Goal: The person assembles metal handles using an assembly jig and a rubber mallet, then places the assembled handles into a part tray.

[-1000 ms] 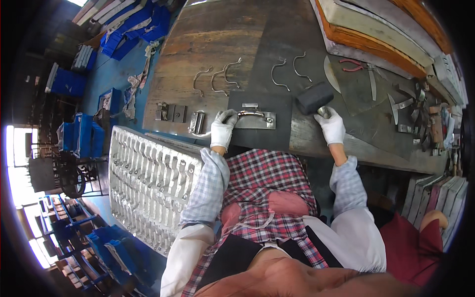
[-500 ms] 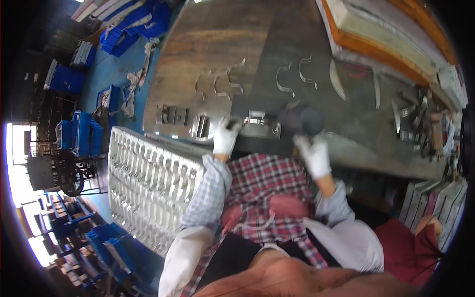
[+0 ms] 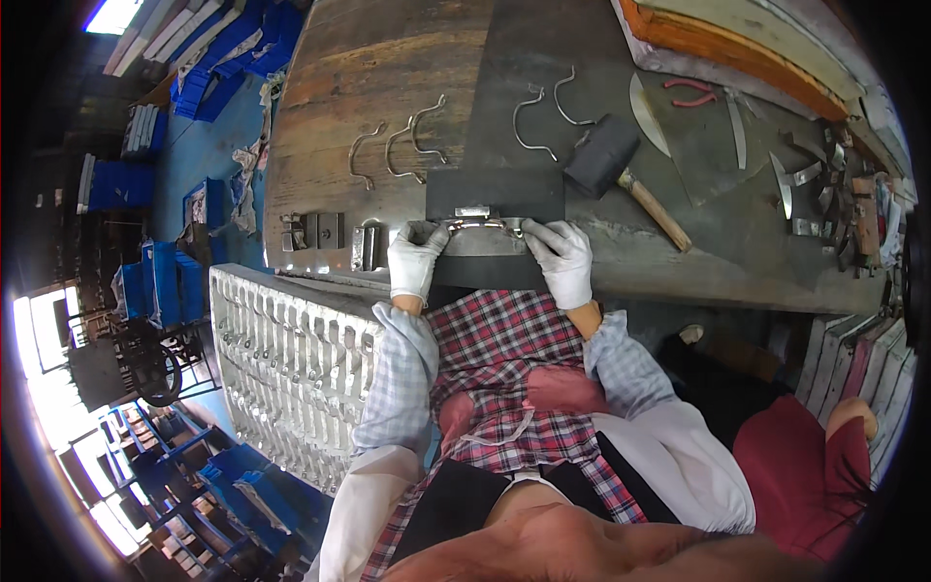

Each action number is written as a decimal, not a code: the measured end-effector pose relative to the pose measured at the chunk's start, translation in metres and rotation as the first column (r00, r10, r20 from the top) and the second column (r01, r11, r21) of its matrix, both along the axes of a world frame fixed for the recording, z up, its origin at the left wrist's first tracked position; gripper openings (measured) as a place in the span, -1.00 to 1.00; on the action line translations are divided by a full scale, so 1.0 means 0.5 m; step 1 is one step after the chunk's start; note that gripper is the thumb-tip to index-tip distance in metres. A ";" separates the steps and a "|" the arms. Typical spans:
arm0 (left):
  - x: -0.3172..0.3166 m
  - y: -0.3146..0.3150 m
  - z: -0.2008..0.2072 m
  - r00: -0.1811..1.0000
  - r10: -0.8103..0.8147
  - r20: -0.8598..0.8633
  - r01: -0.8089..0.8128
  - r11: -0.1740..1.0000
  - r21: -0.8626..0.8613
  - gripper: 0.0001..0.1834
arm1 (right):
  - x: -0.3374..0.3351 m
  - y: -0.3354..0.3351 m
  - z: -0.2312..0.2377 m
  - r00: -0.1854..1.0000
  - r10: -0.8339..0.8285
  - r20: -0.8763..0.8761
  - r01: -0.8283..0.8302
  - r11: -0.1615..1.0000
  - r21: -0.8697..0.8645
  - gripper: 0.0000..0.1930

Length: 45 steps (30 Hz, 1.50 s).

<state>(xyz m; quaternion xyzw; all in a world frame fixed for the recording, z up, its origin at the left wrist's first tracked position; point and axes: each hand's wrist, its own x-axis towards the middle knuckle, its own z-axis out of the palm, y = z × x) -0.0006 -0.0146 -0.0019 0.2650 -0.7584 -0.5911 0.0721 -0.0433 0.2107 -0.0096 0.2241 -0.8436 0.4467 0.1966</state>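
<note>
Both my hands wear white gloves and rest at the near edge of a dark steel plate on the workbench. My left hand grips the left end of a curved metal handle piece. My right hand grips its right end. A black rubber mallet with a wooden handle lies on the bench just right of the plate, free of my hands. Bent metal hooks lie beyond the plate.
More bent hooks lie at left on the rusty bench. Small metal blocks sit near the left edge. A rack of finished metal pieces stands below left. Blades and red pliers lie at right.
My right hand has put down the mallet, which now lies on the bench, and has come to the handle piece. My left hand stays at the piece.
</note>
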 end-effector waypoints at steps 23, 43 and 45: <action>-0.101 -0.052 0.132 0.984 0.172 -0.045 -0.166 0.980 0.112 -0.64 | -0.003 -0.055 0.069 0.972 0.024 0.234 -0.069 0.980 0.186 -0.13; -0.383 0.083 0.063 0.513 -0.822 0.249 0.682 0.214 -0.699 -0.63 | -0.065 0.034 0.114 0.900 0.269 0.342 -0.287 0.958 0.001 -0.46; -0.310 0.050 0.105 0.704 -0.709 -0.051 0.602 0.632 -0.488 -0.58 | -0.077 0.133 0.136 0.982 -0.042 0.185 0.061 0.994 -0.095 -0.62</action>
